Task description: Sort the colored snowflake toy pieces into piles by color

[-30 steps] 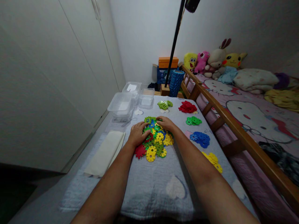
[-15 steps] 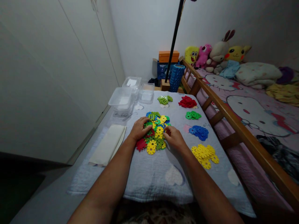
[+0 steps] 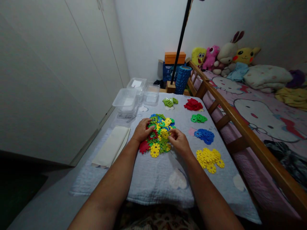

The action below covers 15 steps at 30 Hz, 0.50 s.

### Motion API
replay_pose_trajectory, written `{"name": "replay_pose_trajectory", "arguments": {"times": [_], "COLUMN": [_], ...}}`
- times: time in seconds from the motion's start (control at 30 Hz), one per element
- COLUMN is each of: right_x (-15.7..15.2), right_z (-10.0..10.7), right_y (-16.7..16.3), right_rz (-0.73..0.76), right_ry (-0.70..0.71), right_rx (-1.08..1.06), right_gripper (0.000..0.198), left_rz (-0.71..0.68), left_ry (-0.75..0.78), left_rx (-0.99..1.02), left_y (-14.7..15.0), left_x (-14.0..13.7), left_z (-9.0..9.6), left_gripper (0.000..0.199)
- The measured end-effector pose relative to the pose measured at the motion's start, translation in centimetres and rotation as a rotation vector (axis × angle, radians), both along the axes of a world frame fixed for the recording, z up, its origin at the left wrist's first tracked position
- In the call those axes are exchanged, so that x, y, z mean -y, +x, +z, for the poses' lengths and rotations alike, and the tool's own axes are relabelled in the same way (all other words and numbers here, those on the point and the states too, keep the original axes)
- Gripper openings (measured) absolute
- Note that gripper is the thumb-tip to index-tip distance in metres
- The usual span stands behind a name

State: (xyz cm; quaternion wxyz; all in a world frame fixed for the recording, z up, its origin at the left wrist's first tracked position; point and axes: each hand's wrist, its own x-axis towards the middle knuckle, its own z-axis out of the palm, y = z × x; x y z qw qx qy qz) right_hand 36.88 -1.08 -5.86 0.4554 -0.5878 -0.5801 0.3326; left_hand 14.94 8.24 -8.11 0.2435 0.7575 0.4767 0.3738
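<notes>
A mixed pile of flat plastic interlocking pieces (image 3: 159, 137) in yellow, green, blue and red lies on the cloth in front of me. My left hand (image 3: 143, 130) rests against the pile's left side, thumb and fingers apart, holding nothing. At the right side is my right hand (image 3: 178, 140), its thumb and forefinger pinched together beside a yellow notched disc (image 3: 165, 133). What sits between those fingertips is too small to make out. Sorted heaps lie further right: yellow discs (image 3: 209, 158), blue pieces (image 3: 205, 136), green pieces (image 3: 199, 118), red pieces (image 3: 193, 104) and light-green pieces (image 3: 170, 102).
Clear plastic containers (image 3: 126, 99) stand at the back left of the cloth-covered table (image 3: 153, 182). A folded cream cloth (image 3: 111, 147) lies on the left. Along the right runs a wooden bed rail (image 3: 230, 127). A black pole (image 3: 179, 44) and blue foam roller (image 3: 183, 80) stand behind.
My left hand has drawn slightly left and down along the pile, showing more red pieces. The right hand stays close to the same spot, fingers pinched. The view has shifted slightly.
</notes>
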Motion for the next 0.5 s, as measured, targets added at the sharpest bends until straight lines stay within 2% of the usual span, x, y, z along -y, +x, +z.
{"name": "replay_pose_trajectory", "arguments": {"times": [0.1, 0.27, 0.5], "right_x": [0.1, 0.0, -0.2], "right_z": [0.8, 1.0, -0.4], "right_y": [0.1, -0.1, 0.2], "right_rz": [-0.079, -0.143, -0.056], "right_ry": [0.125, 0.331, 0.317], "right_rx": [0.040, 0.327, 0.499], "right_gripper": [0.020, 0.010, 0.019], "left_rz": [-0.009, -0.011, -0.023], "left_ry": [-0.001, 0.000, -0.003], "left_rx": [-0.013, -0.022, -0.038], "left_y": [0.0, 0.0, 0.0], "left_x": [0.0, -0.1, 0.0], "left_z": [0.1, 0.1, 0.2], "left_gripper": [0.041, 0.043, 0.042]}}
